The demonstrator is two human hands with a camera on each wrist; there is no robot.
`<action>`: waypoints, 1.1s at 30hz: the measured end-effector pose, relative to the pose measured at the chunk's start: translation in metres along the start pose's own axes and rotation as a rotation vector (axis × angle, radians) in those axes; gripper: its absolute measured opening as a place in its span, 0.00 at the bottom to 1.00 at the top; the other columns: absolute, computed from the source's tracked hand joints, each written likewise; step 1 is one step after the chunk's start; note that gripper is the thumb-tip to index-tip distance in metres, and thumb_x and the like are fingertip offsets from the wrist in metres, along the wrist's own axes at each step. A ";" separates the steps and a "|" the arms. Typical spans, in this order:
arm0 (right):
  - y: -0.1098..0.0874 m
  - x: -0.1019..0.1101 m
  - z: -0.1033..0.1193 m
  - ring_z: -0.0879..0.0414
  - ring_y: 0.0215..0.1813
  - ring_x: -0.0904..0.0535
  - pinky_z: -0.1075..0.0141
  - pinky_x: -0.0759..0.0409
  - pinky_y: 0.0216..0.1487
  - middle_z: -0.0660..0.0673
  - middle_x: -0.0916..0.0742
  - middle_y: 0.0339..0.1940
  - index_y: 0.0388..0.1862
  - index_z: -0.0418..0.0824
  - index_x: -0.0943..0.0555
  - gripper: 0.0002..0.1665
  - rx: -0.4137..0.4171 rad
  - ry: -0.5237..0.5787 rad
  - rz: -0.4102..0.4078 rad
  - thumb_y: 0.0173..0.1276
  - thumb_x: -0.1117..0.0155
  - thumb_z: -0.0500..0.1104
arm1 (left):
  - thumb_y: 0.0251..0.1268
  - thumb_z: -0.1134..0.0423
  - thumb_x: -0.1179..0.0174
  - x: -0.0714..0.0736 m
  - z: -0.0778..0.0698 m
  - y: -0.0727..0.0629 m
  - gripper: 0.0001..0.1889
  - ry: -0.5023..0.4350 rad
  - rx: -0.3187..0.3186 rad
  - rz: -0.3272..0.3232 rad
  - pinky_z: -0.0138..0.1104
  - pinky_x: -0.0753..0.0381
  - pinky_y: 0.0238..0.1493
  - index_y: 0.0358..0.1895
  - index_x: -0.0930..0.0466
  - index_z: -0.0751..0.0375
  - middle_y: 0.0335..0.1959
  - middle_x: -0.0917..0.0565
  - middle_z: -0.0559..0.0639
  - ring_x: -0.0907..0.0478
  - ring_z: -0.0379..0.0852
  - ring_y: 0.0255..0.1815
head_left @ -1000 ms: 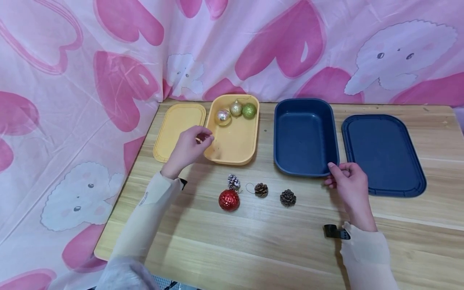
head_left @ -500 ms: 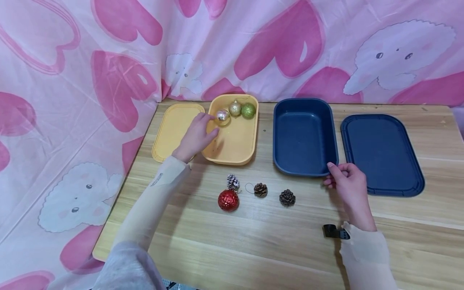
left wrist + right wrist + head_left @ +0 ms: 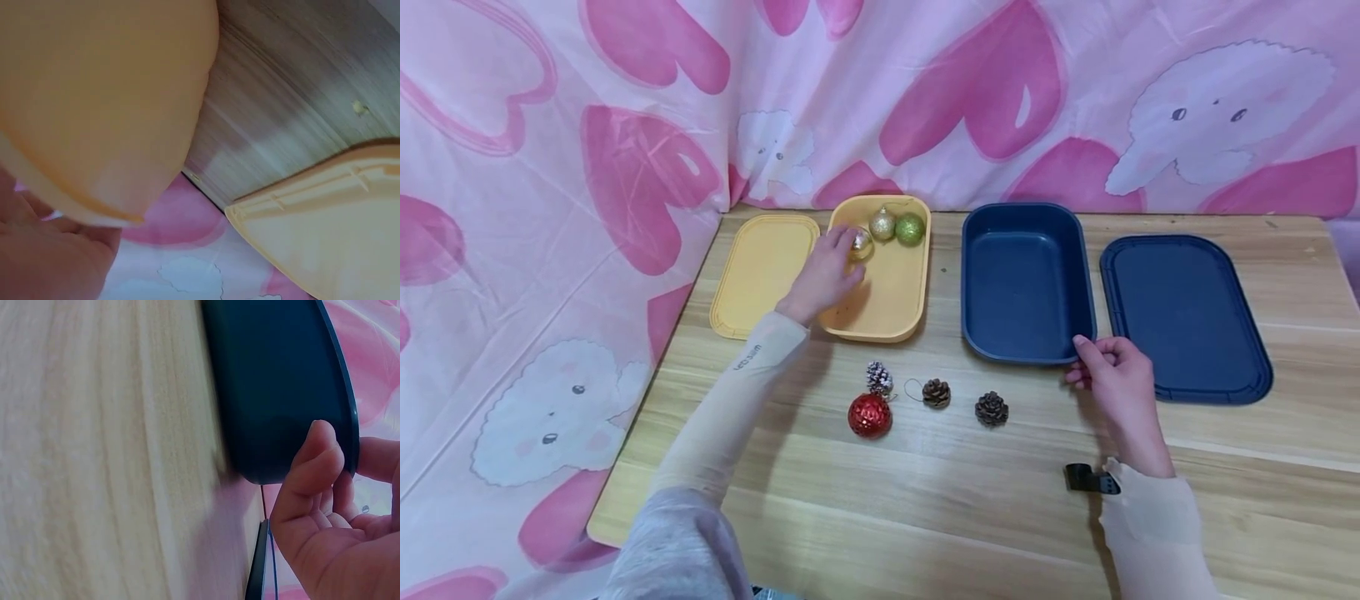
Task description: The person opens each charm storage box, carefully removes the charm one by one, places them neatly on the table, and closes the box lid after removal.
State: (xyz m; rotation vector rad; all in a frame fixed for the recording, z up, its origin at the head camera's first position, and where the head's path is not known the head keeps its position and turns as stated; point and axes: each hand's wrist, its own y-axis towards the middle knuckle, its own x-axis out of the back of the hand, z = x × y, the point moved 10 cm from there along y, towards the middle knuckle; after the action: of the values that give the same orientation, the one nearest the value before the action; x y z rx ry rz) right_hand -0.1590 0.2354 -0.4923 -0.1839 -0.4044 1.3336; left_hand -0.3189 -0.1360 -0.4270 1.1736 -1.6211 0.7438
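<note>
My left hand [image 3: 827,277] reaches over the left wall of the yellow box [image 3: 891,329]. Its fingers partly cover a shiny gold Christmas ball [image 3: 863,247], thumb held apart; whether they touch it I cannot tell. Beside that ball lie a glittery champagne ball [image 3: 882,223] and a green ball [image 3: 911,229]. My right hand [image 3: 1122,375] pinches the near right corner of the dark blue box [image 3: 1028,287], thumb on the rim. In the right wrist view, fingers grip the wall of this blue box [image 3: 281,381]. The left wrist view mostly shows the yellow box's outer side [image 3: 112,94].
In front of the boxes lie a red ball [image 3: 870,416], a frosted pine cone [image 3: 879,377], a brown pine cone with a loop [image 3: 936,393] and a darker pine cone [image 3: 992,409]. A yellow lid [image 3: 763,275] and a blue lid [image 3: 1187,317] flank the boxes.
My left hand has moved from the yellow box's left edge inward and away from me, up to the gold ball. The right hand keeps its hold on the blue box.
</note>
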 end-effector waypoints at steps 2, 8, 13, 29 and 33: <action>0.000 0.000 0.000 0.64 0.22 0.17 0.74 0.18 0.27 0.56 0.14 0.20 0.37 0.39 0.29 0.18 0.001 -0.012 -0.002 0.69 0.39 0.53 | 0.62 0.62 0.42 -0.002 0.001 0.001 0.33 0.017 0.025 0.012 0.50 0.43 0.75 0.69 0.40 0.69 0.71 0.39 0.68 0.39 0.65 0.71; 0.001 0.000 0.000 0.64 0.22 0.17 0.73 0.18 0.27 0.56 0.14 0.20 0.36 0.39 0.29 0.19 0.008 -0.025 -0.001 0.69 0.40 0.54 | 0.66 0.56 0.44 -0.014 0.009 0.002 0.38 0.043 0.133 0.117 0.51 0.56 0.78 0.75 0.50 0.65 0.77 0.51 0.67 0.54 0.62 0.78; 0.000 -0.001 0.000 0.64 0.22 0.17 0.73 0.18 0.27 0.56 0.14 0.20 0.36 0.39 0.29 0.19 0.008 -0.021 -0.003 0.69 0.40 0.54 | 0.65 0.55 0.43 -0.016 0.008 0.004 0.38 0.049 0.152 0.136 0.50 0.49 0.77 0.75 0.49 0.62 0.76 0.49 0.66 0.49 0.64 0.76; -0.001 -0.001 0.001 0.63 0.22 0.17 0.73 0.18 0.27 0.55 0.14 0.20 0.35 0.39 0.30 0.18 -0.004 0.025 -0.004 0.69 0.38 0.52 | 0.64 0.55 0.42 -0.016 0.003 0.009 0.35 0.020 0.133 0.123 0.43 0.19 0.52 0.71 0.43 0.64 0.64 0.40 0.63 0.24 0.55 0.49; -0.001 0.000 0.001 0.64 0.22 0.17 0.73 0.18 0.27 0.55 0.15 0.20 0.36 0.39 0.30 0.18 -0.004 -0.001 -0.011 0.69 0.39 0.52 | 0.64 0.55 0.42 -0.018 0.001 0.009 0.30 0.031 0.125 0.129 0.44 0.19 0.53 0.66 0.38 0.61 0.67 0.41 0.62 0.23 0.56 0.49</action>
State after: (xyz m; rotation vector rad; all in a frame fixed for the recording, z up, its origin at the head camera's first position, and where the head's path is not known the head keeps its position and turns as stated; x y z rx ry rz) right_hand -0.1585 0.2351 -0.4913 -0.1843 -0.4082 1.3222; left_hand -0.3265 -0.1279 -0.4439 1.1469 -1.6563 0.9531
